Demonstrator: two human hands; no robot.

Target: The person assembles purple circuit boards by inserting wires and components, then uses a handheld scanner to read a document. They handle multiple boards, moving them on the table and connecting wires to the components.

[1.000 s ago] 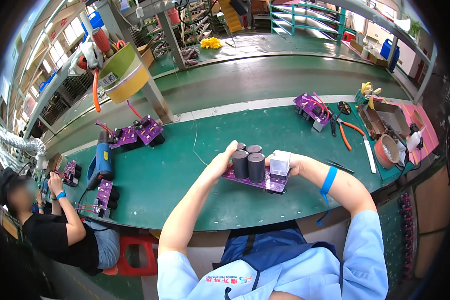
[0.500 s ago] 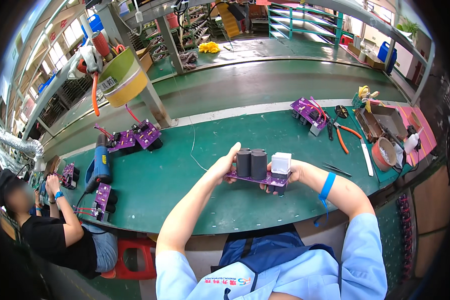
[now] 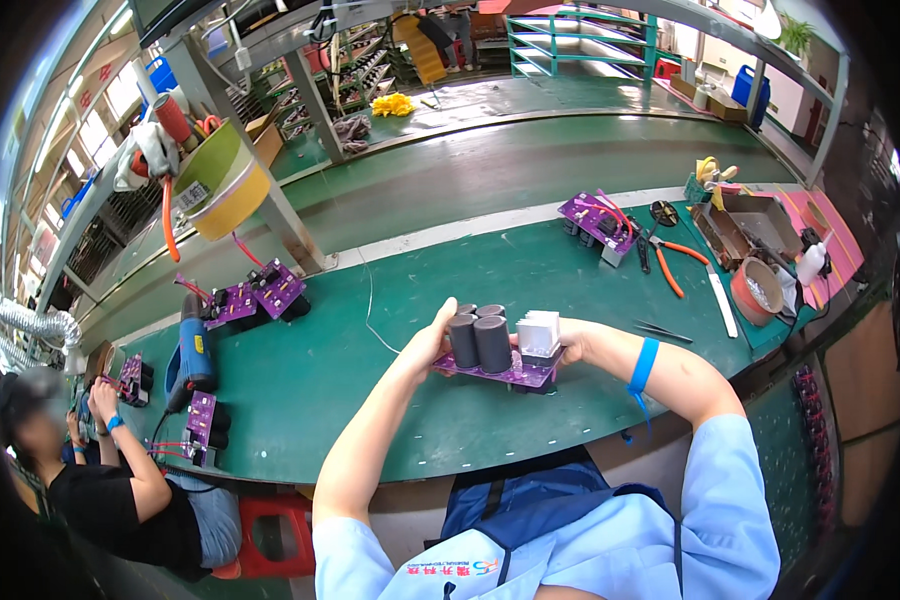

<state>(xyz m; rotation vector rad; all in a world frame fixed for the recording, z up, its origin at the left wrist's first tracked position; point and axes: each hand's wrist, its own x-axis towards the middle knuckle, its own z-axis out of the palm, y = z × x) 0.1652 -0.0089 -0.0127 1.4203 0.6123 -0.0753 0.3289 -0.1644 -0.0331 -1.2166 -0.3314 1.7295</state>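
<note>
**Purple board held up in both hands over the green bench**

So the person has the purple circuit board [image 3: 500, 368] pinched by its two short ends, left hand [image 3: 432, 340] on one side and right hand [image 3: 572, 340] on the other. Both hands are closed on the edges, fingers curled under, thumbs up near the top. My guess is it's held by the edges like that to keep fingers off the parts and the solder side, and to keep it level while looking it over. It sits just above the green bench [image 3: 370, 400], right in front of the chest, not resting on it as far as I can tell.

The board itself: flat, purple, with a cluster of dark grey cylinders [image 3: 480, 335] standing upright on the left half and a shiny ribbed metal block [image 3: 538, 335] on the right half.

Around it: more purple boards [image 3: 255, 298] with red wires further left, another one [image 3: 595, 218] off to the right next to orange-handled pliers [image 3: 670, 262], and a blue heat gun [image 3: 192, 345] lying near a co-worker's [image 3: 110, 480] spot.
</note>
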